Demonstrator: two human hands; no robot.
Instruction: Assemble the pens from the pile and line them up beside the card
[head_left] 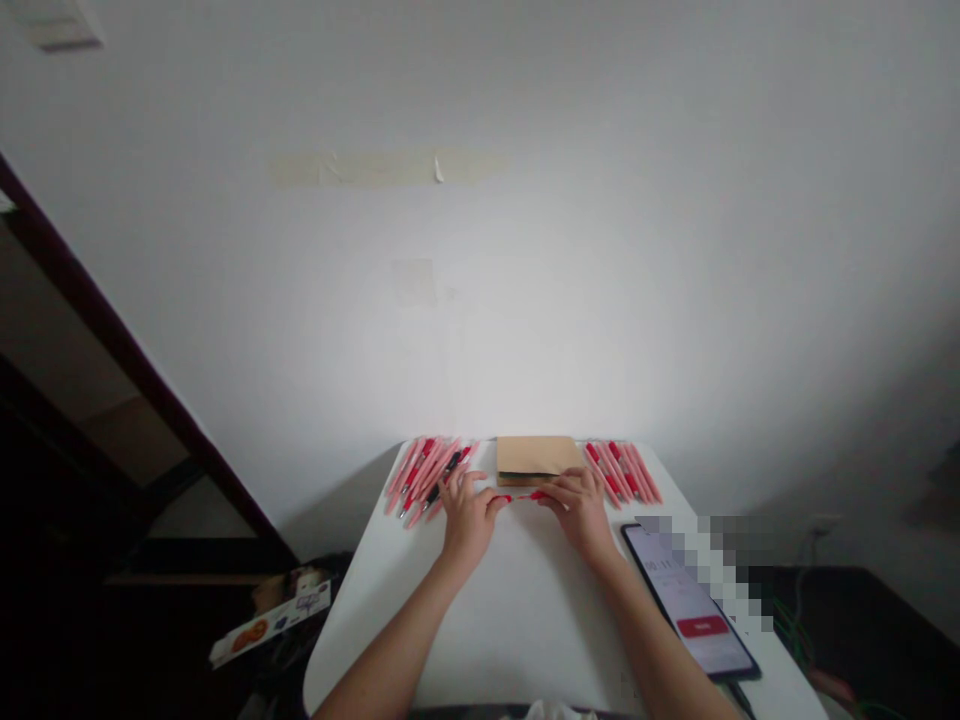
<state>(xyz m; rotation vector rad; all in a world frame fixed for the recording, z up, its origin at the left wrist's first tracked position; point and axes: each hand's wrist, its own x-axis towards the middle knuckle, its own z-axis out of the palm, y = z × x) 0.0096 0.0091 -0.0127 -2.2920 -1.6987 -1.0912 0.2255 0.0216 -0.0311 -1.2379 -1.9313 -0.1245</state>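
Observation:
On a white table [525,600], my left hand [466,515] and my right hand [577,508] pinch the two ends of one red pen [521,496], held level just in front of a small brown cardboard box [536,458]. The fingers of both hands are closed on the pen. A pile of several red pens [427,475], with a dark one among them, lies to the left of the box beside my left hand. A second row of several red pens [622,470] lies to the right of the box.
A phone [690,600] with a lit screen lies at the table's right side by my right forearm. The white wall stands right behind the table. A printed package [270,620] sits low in the dark area to the left.

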